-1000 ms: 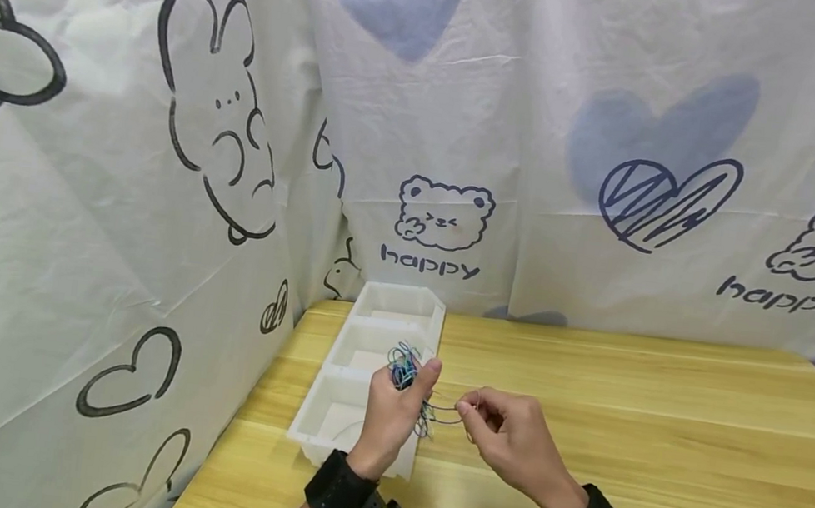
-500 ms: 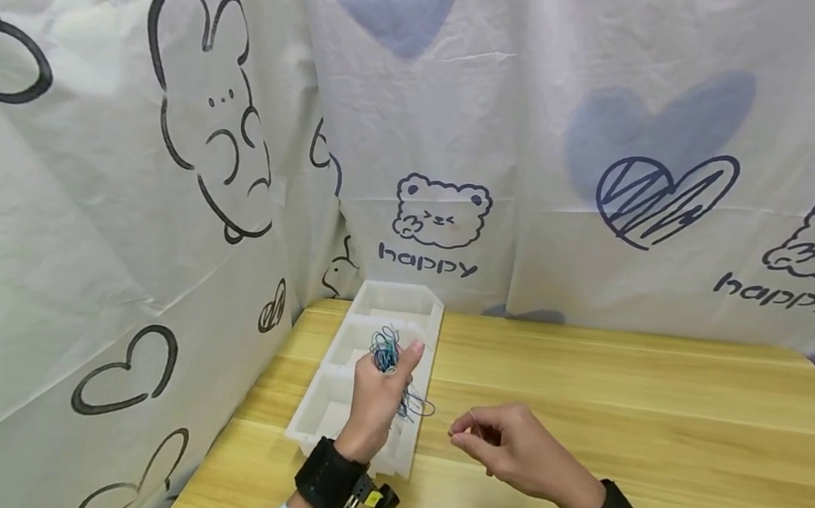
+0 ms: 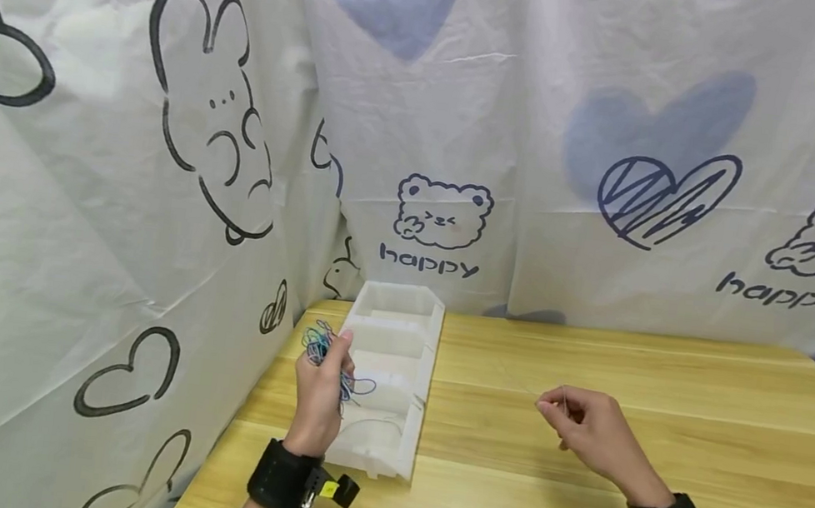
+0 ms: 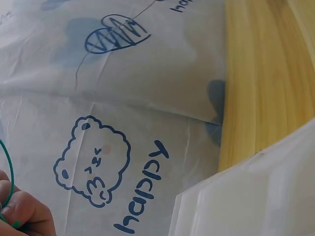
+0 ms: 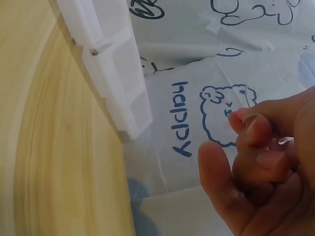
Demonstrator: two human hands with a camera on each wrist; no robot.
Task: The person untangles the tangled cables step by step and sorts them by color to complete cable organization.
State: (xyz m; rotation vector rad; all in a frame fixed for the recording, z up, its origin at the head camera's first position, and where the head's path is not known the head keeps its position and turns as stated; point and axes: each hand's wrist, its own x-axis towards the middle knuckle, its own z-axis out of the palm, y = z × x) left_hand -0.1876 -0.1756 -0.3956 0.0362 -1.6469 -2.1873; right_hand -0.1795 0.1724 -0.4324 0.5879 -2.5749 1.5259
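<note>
White tray (image 3: 390, 365) on wooden table (image 3: 665, 376)

I see room between right hand (image 3: 587, 429) and white compartment tray (image 3: 392, 393) | its walls bar low leftward passage | printed curtain (image 3: 536, 252) closes rear

This looks like a small makeshift recording booth; whether it stands in a home, office or lab cannot be told. White sheets (image 3: 529, 117) printed with hearts, cartoon animals and "happy" hang across the top and left of the frame, a wood-grain table (image 3: 752, 411) fills the lower right, and camera-bearing black wrist straps (image 3: 279, 478) show along the bottom.
</note>
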